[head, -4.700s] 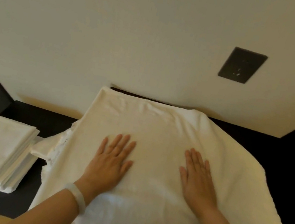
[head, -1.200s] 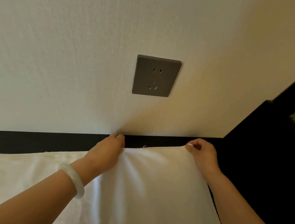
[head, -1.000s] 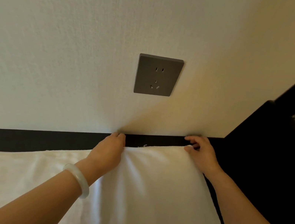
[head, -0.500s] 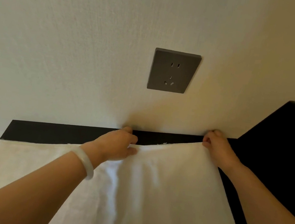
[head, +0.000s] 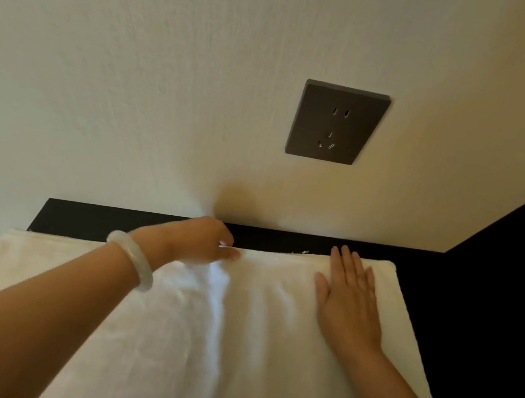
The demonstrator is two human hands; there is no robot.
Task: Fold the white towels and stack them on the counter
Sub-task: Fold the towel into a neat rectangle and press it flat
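A large white towel lies spread over the dark counter, its far edge close to the wall. My left hand, with a pale bangle on the wrist, pinches the towel's far edge near the middle. My right hand lies flat, fingers apart, on the towel's far right part beside its corner. A lengthwise ridge of wrinkles runs down the towel between my arms. The stack of folded towels is out of view.
A dark grey wall socket sits on the cream wall above the counter. A black panel rises at the right, beside the towel's right edge. A strip of bare counter shows behind the towel.
My right hand let go of the towel's far right corner and now rests flat on it. The lifted edge has come down onto the counter. My left hand still pinches the edge.
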